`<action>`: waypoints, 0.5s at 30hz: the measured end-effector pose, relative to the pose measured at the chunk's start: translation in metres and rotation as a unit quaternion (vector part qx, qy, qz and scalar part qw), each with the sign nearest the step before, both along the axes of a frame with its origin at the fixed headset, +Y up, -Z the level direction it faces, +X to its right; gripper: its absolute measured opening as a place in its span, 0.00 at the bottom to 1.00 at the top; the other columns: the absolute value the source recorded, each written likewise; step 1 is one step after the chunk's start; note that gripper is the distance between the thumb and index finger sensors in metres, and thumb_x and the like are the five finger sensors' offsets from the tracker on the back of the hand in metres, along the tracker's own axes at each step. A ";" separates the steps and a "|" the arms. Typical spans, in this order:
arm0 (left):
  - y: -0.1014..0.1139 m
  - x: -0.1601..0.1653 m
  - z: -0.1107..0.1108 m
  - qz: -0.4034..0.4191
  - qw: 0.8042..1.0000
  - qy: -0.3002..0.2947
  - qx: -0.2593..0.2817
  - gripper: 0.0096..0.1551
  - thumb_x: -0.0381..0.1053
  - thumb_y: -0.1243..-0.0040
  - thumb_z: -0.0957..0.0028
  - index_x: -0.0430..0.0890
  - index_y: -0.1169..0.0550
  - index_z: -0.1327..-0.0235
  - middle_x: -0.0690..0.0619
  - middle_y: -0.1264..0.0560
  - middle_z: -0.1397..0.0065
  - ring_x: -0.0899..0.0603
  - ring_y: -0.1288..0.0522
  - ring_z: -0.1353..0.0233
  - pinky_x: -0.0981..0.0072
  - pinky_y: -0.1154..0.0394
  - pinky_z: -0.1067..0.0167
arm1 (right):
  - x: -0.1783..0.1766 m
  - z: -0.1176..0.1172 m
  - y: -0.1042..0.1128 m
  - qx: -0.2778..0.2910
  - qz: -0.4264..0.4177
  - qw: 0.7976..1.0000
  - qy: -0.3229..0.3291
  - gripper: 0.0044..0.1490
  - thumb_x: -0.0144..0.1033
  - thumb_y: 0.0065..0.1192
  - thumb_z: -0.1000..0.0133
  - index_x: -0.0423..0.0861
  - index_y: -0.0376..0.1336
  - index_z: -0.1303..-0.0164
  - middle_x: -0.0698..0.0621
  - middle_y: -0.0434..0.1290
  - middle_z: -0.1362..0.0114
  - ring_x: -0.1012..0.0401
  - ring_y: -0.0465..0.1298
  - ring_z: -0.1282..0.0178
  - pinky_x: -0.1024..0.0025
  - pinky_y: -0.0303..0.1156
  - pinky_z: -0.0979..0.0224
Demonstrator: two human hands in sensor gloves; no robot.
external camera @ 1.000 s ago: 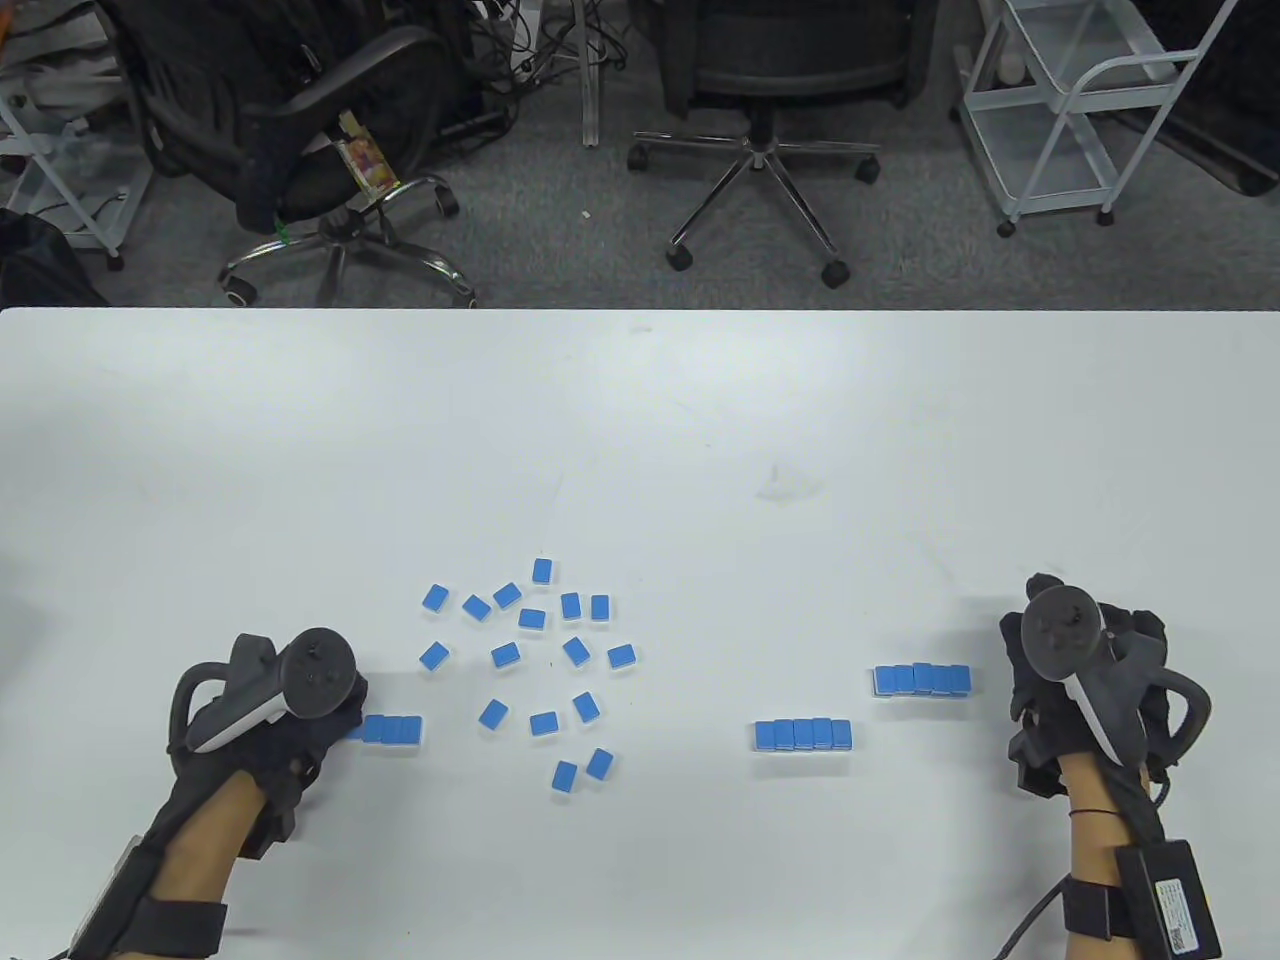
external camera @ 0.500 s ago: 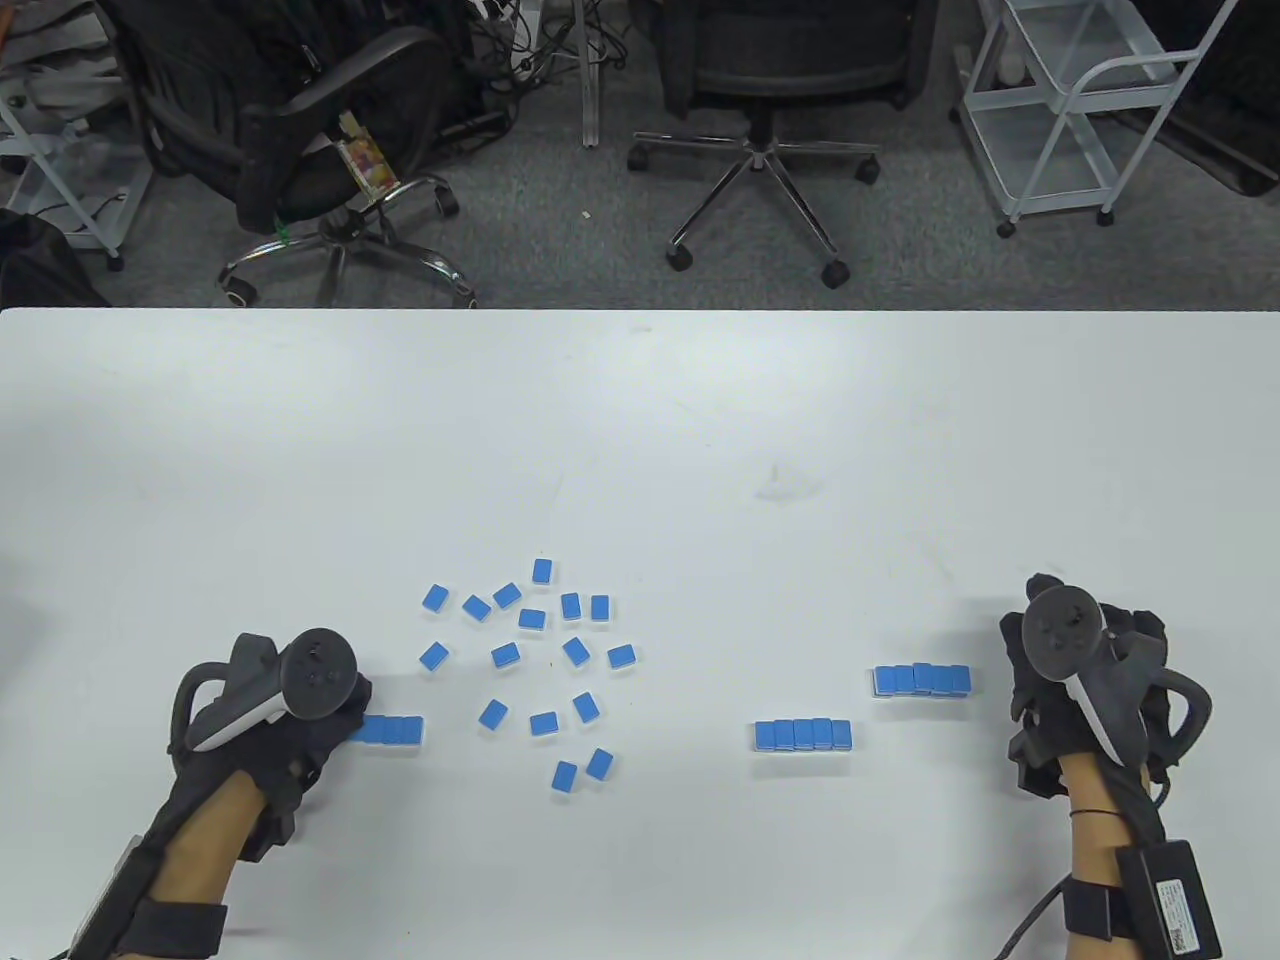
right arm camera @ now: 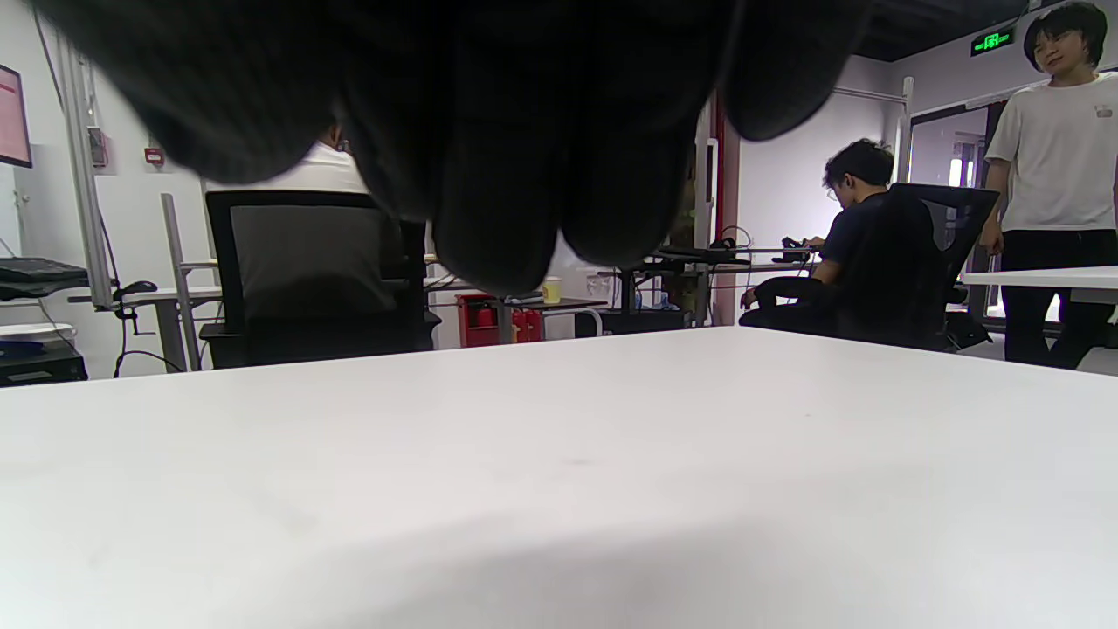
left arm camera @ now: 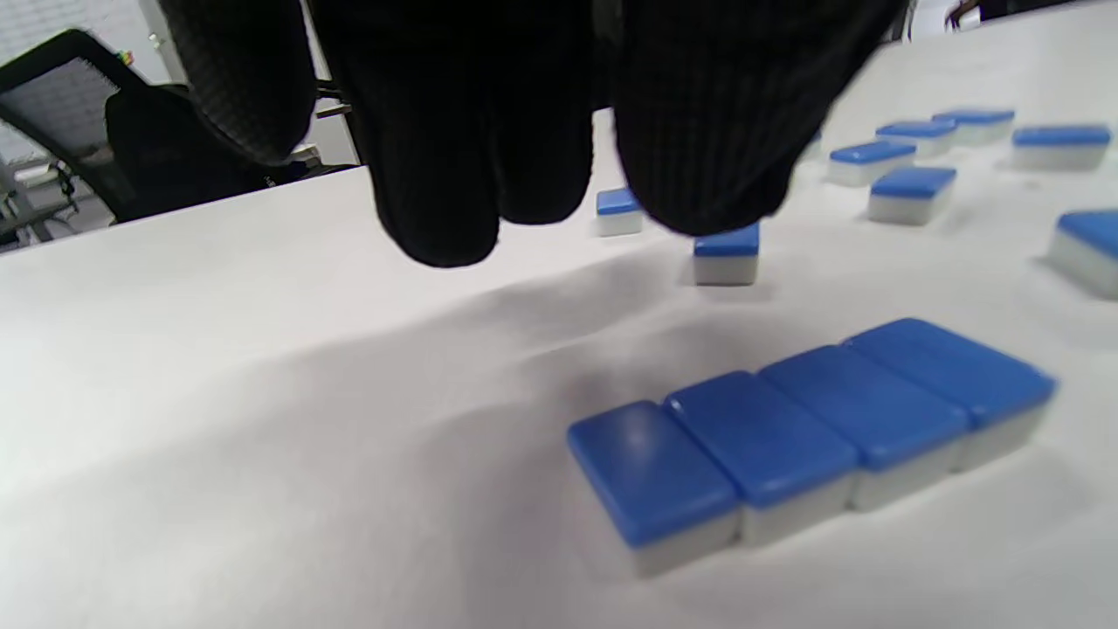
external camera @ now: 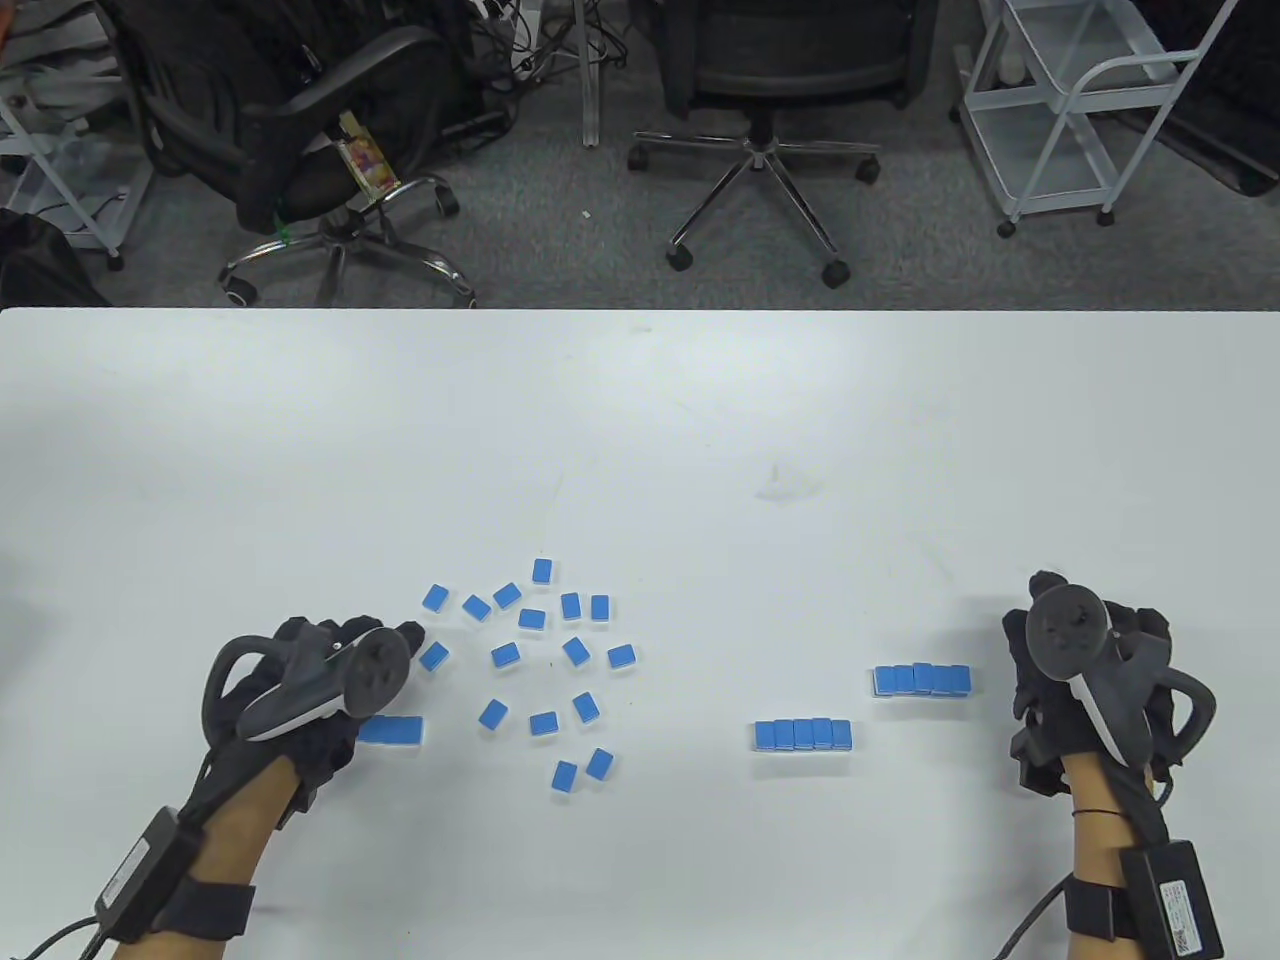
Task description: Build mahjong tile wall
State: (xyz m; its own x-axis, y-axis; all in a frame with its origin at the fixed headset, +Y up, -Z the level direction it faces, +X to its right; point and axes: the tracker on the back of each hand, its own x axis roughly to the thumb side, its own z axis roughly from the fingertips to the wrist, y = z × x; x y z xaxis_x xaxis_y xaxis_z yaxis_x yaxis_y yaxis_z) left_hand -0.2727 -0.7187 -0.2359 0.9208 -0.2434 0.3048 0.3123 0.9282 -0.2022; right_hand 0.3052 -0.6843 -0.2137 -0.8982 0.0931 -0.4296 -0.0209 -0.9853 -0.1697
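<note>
- Mahjong tiles (external camera: 532, 619) are lying blue back up on the near half of the white desk (external camera: 640, 420). Some are scattered left of centre and the rest are already lined up in rows.
- Sixteen loose tiles are sitting apart from one another at mixed angles, probably as the stock waiting to be pulled into rows.
- A row of four (left arm camera: 812, 428) is lying at the near left, its tiles touching long side to long side. Judging by the other rows, it is the one being lengthened.
- A row of five (external camera: 803, 734) is sitting right of centre, and another row of five (external camera: 922, 680) is lying a little farther back and to its right. Both are packed tight, which suits finished wall sections.
- The left hand (external camera: 310, 680) is hovering just beyond the row of four. Its fingers (left arm camera: 454, 175) are hanging close together, pinching nothing.
- Those fingers are pointing toward the nearest loose tile (external camera: 434, 656), likely the next one to be fetched.
- The right hand (external camera: 1085, 680) is resting on the desk just right of the far row of five. Its fingers (right arm camera: 498, 175) are bunched loosely and holding nothing, so it seems to be idling.
- That is three rows, fourteen lined-up tiles and two hands.
</note>
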 end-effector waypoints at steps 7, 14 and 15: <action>-0.015 0.047 -0.016 -0.068 0.997 -0.033 -0.010 0.35 0.53 0.29 0.51 0.68 0.28 0.29 0.58 0.22 0.28 0.46 0.17 0.35 0.42 0.29 0.25 | 0.001 0.001 0.001 0.003 -0.004 1.000 0.000 0.35 0.53 0.63 0.59 0.53 0.67 0.41 0.54 0.80 0.38 0.52 0.76 0.31 0.40 0.59 0.19; -0.025 0.056 -0.020 -0.087 0.996 -0.036 0.007 0.32 0.54 0.27 0.53 0.59 0.23 0.32 0.56 0.18 0.35 0.48 0.15 0.39 0.44 0.26 0.27 | 0.001 0.001 0.001 0.003 -0.004 1.000 0.001 0.35 0.53 0.63 0.59 0.53 0.67 0.41 0.54 0.80 0.39 0.52 0.76 0.31 0.39 0.59 0.19; -0.026 0.056 -0.020 -0.083 0.996 -0.035 0.006 0.32 0.54 0.27 0.53 0.57 0.22 0.33 0.57 0.17 0.35 0.47 0.15 0.40 0.44 0.26 0.27 | 0.001 0.001 0.001 0.003 -0.003 1.000 0.002 0.35 0.53 0.63 0.59 0.53 0.67 0.41 0.54 0.80 0.39 0.52 0.76 0.31 0.40 0.59 0.19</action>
